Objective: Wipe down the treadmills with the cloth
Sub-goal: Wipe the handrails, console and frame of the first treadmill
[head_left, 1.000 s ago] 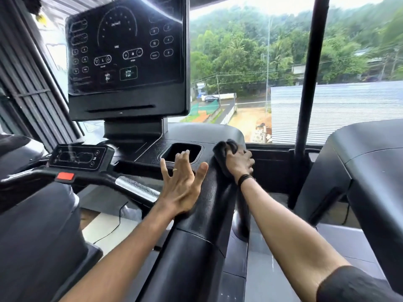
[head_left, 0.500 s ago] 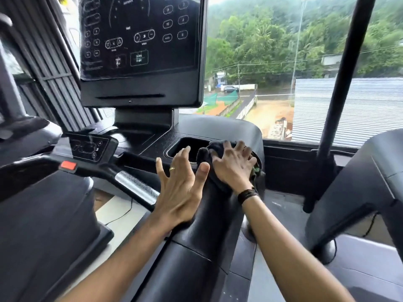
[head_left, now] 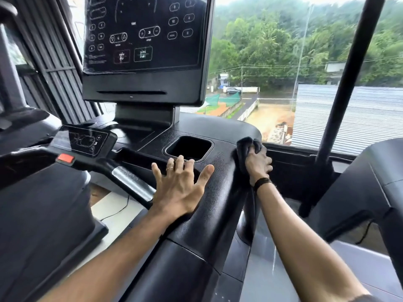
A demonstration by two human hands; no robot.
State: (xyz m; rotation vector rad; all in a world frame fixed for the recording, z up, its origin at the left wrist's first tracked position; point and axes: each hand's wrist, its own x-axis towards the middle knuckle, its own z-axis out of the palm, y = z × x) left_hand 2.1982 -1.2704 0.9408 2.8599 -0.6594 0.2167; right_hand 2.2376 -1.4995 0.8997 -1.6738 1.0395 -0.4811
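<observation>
Cloth (head_left: pixel 247 149) shifted right to console edge, right hand (head_left: pixel 258 164) fingers gripping; left hand (head_left: pixel 178 188) flat, cupholder (head_left: pixel 188 147) dark.

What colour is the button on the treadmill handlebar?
The button is red, seen in the head view, left of the left hand.

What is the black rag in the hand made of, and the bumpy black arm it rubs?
The crumpled black cloth, gripped by the right hand, looks like soft fabric: it bunches in folds. The black treadmill side arm seems hard moulded plastic, with a pebbled, slightly shiny surface.
</observation>
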